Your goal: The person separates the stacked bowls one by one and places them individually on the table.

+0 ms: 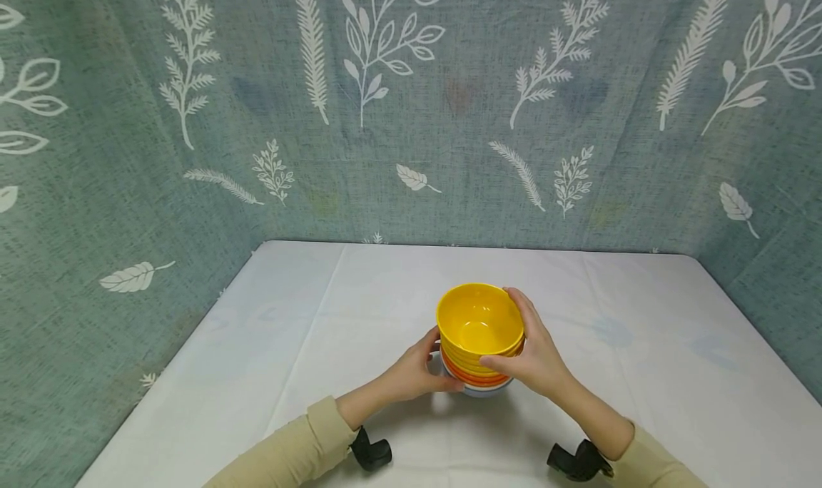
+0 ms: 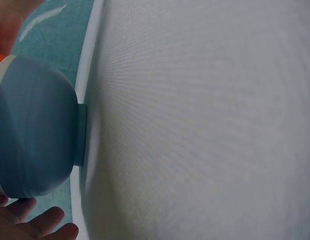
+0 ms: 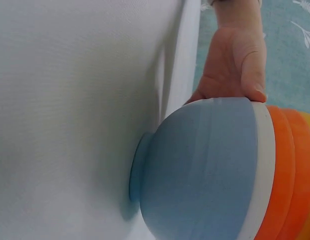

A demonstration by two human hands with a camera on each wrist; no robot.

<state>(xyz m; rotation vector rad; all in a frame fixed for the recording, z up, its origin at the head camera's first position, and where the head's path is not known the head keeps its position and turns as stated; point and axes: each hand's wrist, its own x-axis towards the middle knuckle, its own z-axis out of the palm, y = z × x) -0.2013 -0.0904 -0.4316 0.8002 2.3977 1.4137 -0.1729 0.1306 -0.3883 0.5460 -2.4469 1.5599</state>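
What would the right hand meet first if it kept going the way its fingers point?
The right hand already rests on the yellow bowl atop the stack, fingers pointing left across it. Going on, it would likely press into that bowl, then reach the left hand on the far side; depth is unclear.

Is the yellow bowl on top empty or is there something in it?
Empty. The head view looks straight into the yellow bowl topping the stack, and only its bare yellow inside shows. Both hands hold the stack's sides.
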